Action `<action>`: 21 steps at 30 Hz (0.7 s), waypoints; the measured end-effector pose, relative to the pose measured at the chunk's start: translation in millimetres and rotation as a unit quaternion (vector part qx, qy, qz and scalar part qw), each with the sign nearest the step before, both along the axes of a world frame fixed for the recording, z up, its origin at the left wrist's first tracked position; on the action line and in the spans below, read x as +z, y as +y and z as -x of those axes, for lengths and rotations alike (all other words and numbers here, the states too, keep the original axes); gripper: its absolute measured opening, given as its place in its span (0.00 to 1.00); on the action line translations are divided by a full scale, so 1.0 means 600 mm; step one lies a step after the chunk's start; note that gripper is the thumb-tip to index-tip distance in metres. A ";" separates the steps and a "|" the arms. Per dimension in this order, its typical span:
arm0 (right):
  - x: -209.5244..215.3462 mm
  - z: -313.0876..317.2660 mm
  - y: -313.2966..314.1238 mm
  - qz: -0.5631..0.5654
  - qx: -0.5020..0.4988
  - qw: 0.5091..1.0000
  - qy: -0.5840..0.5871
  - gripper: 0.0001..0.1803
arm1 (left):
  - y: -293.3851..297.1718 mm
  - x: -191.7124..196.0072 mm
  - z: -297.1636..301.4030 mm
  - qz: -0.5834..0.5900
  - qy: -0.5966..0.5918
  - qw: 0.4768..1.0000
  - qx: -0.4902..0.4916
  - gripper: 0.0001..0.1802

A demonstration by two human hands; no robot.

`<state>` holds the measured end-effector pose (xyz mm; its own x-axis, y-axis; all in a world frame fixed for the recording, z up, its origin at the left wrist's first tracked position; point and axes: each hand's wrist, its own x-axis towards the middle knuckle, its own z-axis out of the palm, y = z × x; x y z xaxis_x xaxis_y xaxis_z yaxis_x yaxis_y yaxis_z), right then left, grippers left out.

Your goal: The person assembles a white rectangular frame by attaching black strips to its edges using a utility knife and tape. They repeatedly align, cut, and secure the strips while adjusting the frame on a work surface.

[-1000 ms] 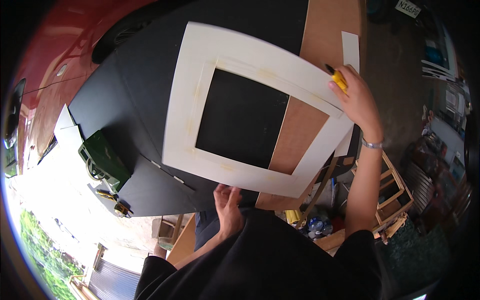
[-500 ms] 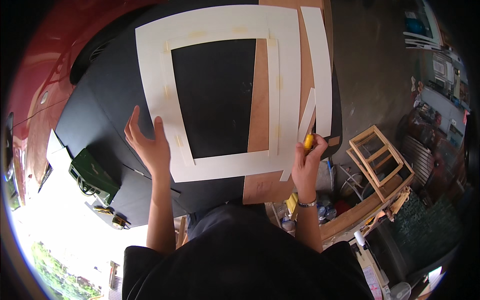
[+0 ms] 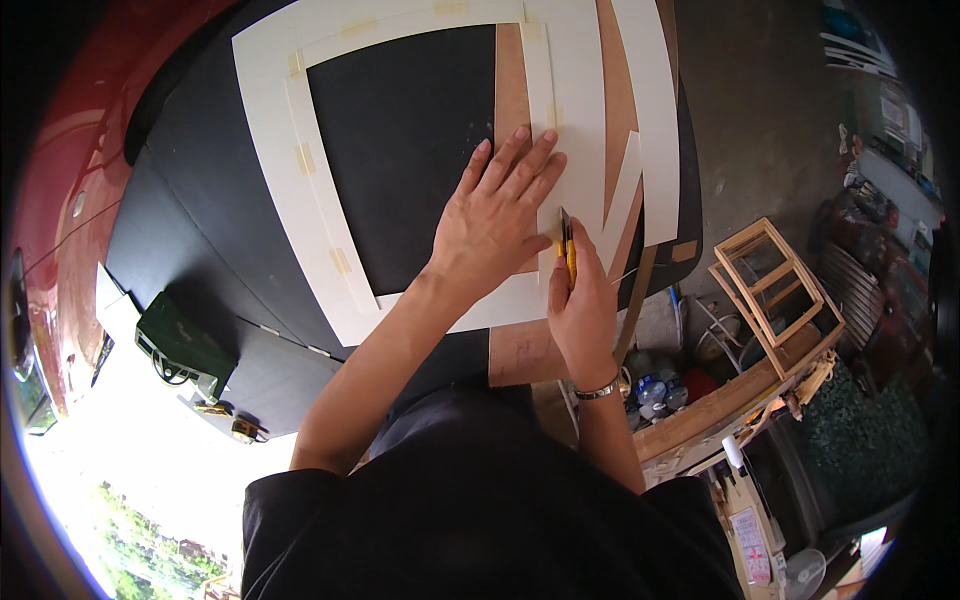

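Observation:
A large white card frame (image 3: 272, 150), joined with bits of yellowish tape (image 3: 304, 158), lies on a black surface (image 3: 400, 140) and partly over a brown board (image 3: 532, 355). My left hand (image 3: 492, 215) rests flat across the frame's right side, fingers spread and pointing away from me. Just right of it, my right hand (image 3: 585, 320) grips a yellow utility knife (image 3: 570, 255). The knife's dark tip points away from me, over the white card; whether it touches cannot be told. Beside it lie a narrow white strip (image 3: 624, 180) and a wider one (image 3: 648, 120).
At the left stand a dark green box (image 3: 185, 340) and a tape measure (image 3: 246, 430). A red car (image 3: 95, 150) is beyond them. To the right, a wooden frame (image 3: 770, 285) leans near plastic bottles (image 3: 652, 392) and other clutter.
My left hand has gone from the frame's left edge across to its right side and laid flat. My right hand has shifted left with the knife onto the card area. The view has shifted slightly.

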<state>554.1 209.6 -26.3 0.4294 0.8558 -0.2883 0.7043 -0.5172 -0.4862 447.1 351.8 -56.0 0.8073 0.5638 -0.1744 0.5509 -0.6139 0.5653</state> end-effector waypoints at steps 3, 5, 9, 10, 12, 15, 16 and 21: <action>0.002 0.000 -0.001 0.005 0.005 1.000 0.003 0.30 | -0.001 -0.001 0.001 0.008 -0.004 1.000 0.008 0.54; 0.002 -0.001 0.000 -0.005 0.009 1.000 0.003 0.30 | -0.001 -0.001 0.001 0.010 -0.006 1.000 0.016 0.54; 0.008 0.000 0.002 0.002 0.003 1.000 0.011 0.28 | -0.003 -0.001 0.001 0.018 -0.018 0.999 0.025 0.53; 0.008 0.000 0.002 0.003 -0.002 1.000 0.020 0.28 | -0.004 0.000 0.001 0.015 -0.020 0.999 0.029 0.52; 0.006 0.002 0.005 0.003 -0.009 0.999 0.041 0.27 | -0.003 0.004 0.006 0.006 -0.021 0.999 0.037 0.51; -0.005 -0.003 -0.015 -0.079 -0.029 0.996 0.016 0.21 | -0.033 0.013 0.041 0.023 -0.069 0.995 0.075 0.51; -0.009 -0.007 -0.029 -0.057 -0.059 0.996 0.027 0.20 | -0.059 0.021 0.070 0.052 -0.034 0.995 0.079 0.52; 0.025 -0.026 -0.044 0.024 -0.251 0.949 0.188 0.16 | -0.165 0.056 0.176 0.028 0.134 0.991 -0.015 0.54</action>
<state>569.7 183.5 -11.4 0.6388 0.5530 -0.5349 0.1447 -0.7692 -0.6224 341.2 252.5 -22.5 0.7446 0.5232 -0.4146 0.6672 -0.6043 0.4355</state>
